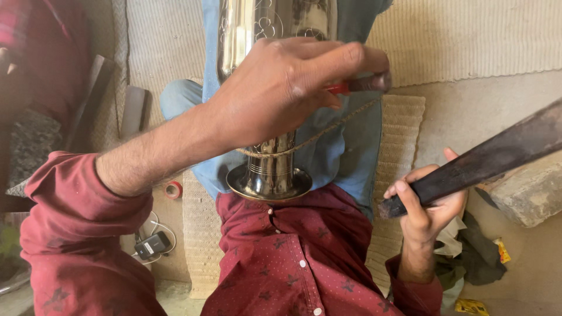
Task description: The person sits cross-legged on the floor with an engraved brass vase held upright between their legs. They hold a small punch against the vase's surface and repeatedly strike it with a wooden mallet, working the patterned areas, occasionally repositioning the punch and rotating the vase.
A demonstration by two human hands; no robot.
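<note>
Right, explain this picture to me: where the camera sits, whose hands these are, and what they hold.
The one picture comes from a camera worn on a person's head, looking down at their own lap and hands. They sit on a woven mat, in a dark red shirt and blue trousers. A shiny engraved metal vessel stands between the legs, with a cord wrapped around its narrow part. The left hand reaches across and grips a red-handled tool near the vessel. The right hand holds a long dark flat bar. On the floor lie a small roll of tape and a black charger.
</note>
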